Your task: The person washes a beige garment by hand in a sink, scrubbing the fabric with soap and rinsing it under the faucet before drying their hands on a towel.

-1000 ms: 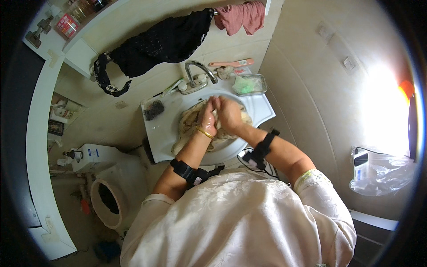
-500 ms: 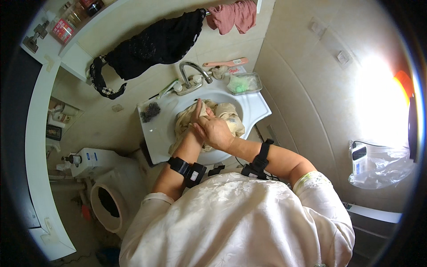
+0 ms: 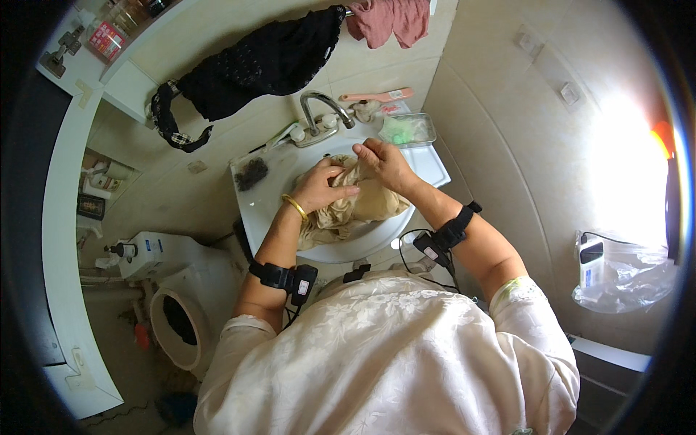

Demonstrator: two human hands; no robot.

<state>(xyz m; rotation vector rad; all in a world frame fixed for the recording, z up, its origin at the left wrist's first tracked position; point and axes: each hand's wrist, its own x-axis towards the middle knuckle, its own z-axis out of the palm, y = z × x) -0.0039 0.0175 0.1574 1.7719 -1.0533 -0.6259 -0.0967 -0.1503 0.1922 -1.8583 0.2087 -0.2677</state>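
Observation:
A bunched beige garment [image 3: 373, 204] fills most of the white washbasin [image 3: 341, 254]. My right hand [image 3: 388, 168] pinches a fold of it and lifts that fold at the back of the bowl. On the garment's left side lies my left hand [image 3: 319, 188], fingers curled over the cloth and thumb stretched across it. A gold bangle [image 3: 296, 208] circles my left wrist. The chrome faucet [image 3: 315, 109] arches behind both hands; I see no water running from it.
A clear soap tray [image 3: 409, 130] with something green and a pink-handled brush [image 3: 377, 96] lie on the basin's back edge. A dark scrubber [image 3: 251, 174] sits on its left corner. Black clothing [image 3: 261, 65] hangs above. A toilet [image 3: 177, 319] stands at left.
My hands were close together, the right at the left wrist. Now they are apart, the right lifting a fold and the left lower on the cloth. The view has shifted slightly.

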